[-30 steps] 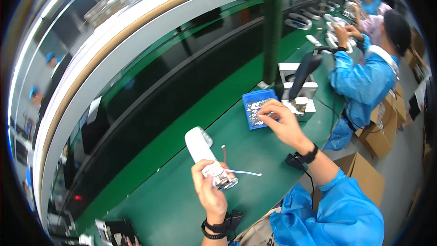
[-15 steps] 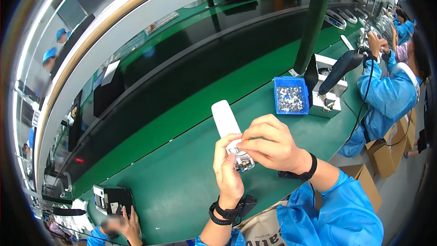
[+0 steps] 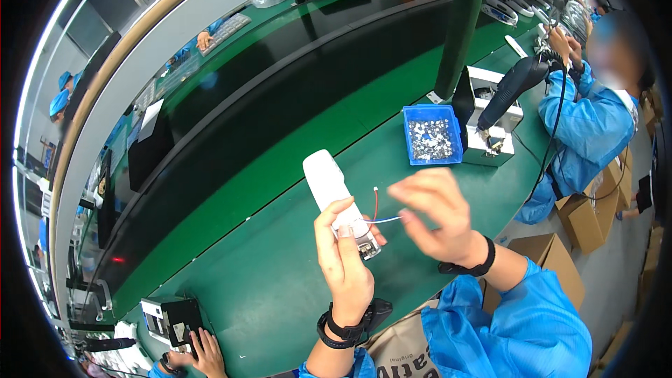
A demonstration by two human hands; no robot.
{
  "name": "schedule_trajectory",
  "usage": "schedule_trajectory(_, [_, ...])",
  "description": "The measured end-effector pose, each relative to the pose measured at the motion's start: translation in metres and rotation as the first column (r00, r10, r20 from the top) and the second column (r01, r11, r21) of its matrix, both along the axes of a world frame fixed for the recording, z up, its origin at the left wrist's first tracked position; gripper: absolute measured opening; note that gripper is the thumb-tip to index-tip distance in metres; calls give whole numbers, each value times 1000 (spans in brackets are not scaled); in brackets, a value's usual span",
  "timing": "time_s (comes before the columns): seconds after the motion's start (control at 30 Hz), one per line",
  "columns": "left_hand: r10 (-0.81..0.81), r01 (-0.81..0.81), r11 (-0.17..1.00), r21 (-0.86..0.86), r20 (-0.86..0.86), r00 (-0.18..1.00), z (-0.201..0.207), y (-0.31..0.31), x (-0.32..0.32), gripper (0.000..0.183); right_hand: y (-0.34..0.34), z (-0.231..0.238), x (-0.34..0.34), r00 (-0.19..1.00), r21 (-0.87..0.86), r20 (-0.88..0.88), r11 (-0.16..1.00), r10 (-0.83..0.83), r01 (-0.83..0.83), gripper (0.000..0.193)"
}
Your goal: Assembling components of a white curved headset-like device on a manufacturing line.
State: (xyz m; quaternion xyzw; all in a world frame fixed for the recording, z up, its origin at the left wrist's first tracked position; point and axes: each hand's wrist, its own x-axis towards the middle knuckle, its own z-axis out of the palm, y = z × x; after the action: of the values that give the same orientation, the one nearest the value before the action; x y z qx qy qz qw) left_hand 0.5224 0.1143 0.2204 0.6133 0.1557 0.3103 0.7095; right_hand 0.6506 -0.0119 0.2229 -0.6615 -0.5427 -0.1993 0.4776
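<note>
A long white plastic device housing [image 3: 327,180] slants over the bench, held in my left hand [image 3: 344,255] with the fingers wrapped round its lower half. Small metal parts show in the opening at its near end. From its right side come a thin red wire [image 3: 376,203] with a small white connector and a blue-and-white wire [image 3: 383,221]. My right hand [image 3: 441,220] is just right of the housing, slightly blurred, thumb and fingers apart. The tip of the blue-and-white wire ends close to its thumb; whether they touch, I cannot tell.
Beyond my right hand, a blue bin [image 3: 432,136] of small metal parts stands beside a metal fixture with a black powered driver [image 3: 514,91]. A green post [image 3: 458,35] rises behind. Co-workers sit at right and lower left; cardboard boxes [image 3: 546,259] stand on the floor.
My right hand has drawn back rightward from the housing, its fingers parting. The red and blue-and-white wires now show outside the housing. The housing has turned slightly, and the whole view has shifted.
</note>
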Motion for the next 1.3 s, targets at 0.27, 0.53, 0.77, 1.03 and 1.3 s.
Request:
schedule_trajectory(0.27, [150, -151, 988, -23, -9, 989, 0, -12, 4, 30, -71, 0, 80, 788, 380, -498, 726, -362, 574, 53])
schedule_trajectory(0.53, [76, -76, 997, -11, -1, 997, 3, -17, 6, 29, -86, 57, 146, 776, 405, -616, 900, 137, 163, 45])
schedule_trajectory(0.77, [94, -94, 996, 2, -34, 995, 6, -36, 5, 29, -103, 51, 147, 857, 592, -470, 796, 210, 130, 20])
schedule_trajectory(1.03, [70, -69, 994, 86, -3, 998, -2, -33, 20, 32, -108, 37, 153, 857, 620, -461, 775, 232, 124, 20])
schedule_trajectory(1.3, [-34, 34, 998, 59, -9, 999, -2, -40, 34, 31, -101, 31, 152, 835, 538, -525, 825, 167, 173, 17])
